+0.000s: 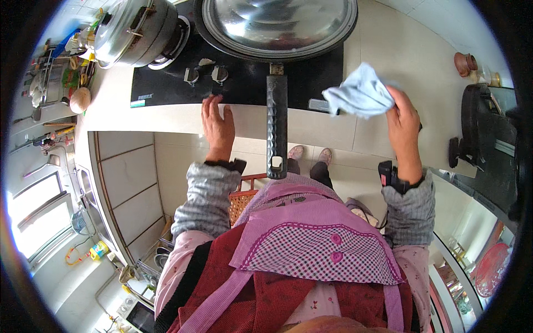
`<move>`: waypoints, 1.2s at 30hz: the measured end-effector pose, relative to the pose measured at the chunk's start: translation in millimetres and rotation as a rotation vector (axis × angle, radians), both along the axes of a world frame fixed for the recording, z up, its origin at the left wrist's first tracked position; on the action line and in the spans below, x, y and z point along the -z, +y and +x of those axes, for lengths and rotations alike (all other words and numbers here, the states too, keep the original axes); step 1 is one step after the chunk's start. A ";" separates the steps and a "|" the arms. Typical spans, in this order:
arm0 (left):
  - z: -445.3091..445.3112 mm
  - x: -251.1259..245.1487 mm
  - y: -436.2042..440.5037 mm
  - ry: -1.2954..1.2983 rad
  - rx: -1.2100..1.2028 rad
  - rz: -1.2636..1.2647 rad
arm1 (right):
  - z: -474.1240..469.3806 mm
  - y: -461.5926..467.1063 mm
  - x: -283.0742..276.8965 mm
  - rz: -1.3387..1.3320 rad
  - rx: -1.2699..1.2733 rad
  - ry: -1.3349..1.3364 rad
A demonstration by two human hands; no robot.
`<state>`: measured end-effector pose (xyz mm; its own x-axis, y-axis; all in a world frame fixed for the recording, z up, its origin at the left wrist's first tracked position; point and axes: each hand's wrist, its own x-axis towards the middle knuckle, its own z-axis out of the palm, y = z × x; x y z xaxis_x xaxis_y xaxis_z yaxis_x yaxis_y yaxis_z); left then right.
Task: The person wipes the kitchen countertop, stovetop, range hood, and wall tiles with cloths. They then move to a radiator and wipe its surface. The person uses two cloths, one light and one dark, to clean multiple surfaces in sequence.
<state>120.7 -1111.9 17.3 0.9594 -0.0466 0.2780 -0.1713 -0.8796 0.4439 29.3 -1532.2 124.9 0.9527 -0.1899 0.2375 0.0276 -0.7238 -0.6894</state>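
Note:
My right hand [404, 112] grips a crumpled light-blue cloth [361, 92] at its right end, over the right edge of the black gas cooktop [245, 85]. Bare and with fingers spread, my left hand [218, 125] is at the cooktop's front edge, below two control knobs [219, 74]. Between my hands, the black handle [277, 120] of a large pan points toward me. A domed metal lid [279, 25] covers that pan. Whether my left fingertips touch the cooktop cannot be told.
A lidded metal pot [145, 37] stands on the left burner. Utensils and a rack crowd the far left. A brown jar [465, 64] and a black appliance [487, 129] are on the right. Below the counter, a woven basket [241, 204] is partly hidden by the apron [316, 245].

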 end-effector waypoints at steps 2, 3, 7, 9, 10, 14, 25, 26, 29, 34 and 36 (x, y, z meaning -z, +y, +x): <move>10.5 15.5 -9.5 -0.002 -0.112 0.095 | 23.2 6.9 11.7 0.017 -0.092 0.051; 11.4 20.6 -13.7 0.066 -0.174 0.176 | 34.0 10.7 21.5 0.032 -0.165 0.043; 6.8 23.0 -20.9 0.090 -0.220 0.188 | 79.0 33.5 77.7 -0.019 -0.067 -0.048; 5.9 18.9 -22.3 0.061 -0.207 0.199 | 96.0 45.4 102.5 -0.217 -0.029 -0.047; 6.3 16.9 -22.9 0.116 -0.221 0.201 | 99.0 52.7 111.8 -0.310 0.014 0.014; 7.5 13.1 -25.7 0.105 -0.230 0.213 | 90.6 94.8 120.0 -0.434 -0.002 -0.020; 8.6 22.3 -23.7 0.085 -0.235 0.185 | 61.4 118.7 100.5 -0.340 -0.485 -0.060; 8.8 22.6 -23.7 0.082 -0.236 0.187 | 59.9 99.2 101.9 -0.319 -0.457 -0.084; 8.7 21.8 -23.9 0.093 -0.245 0.193 | 52.7 31.2 93.1 -0.275 -0.163 0.121; 8.0 19.7 -24.1 0.068 -0.242 0.196 | 37.3 26.2 71.4 -0.229 0.057 -0.084; 7.5 20.1 -23.6 0.069 -0.242 0.184 | 46.9 73.6 78.4 -0.170 -0.174 -0.167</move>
<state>128.2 -1135.5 -2.8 0.9650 0.1423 0.2202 0.0783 -0.9579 0.2762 76.2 -1458.7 46.5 0.9123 0.0287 0.4085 0.2643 -0.8033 -0.5337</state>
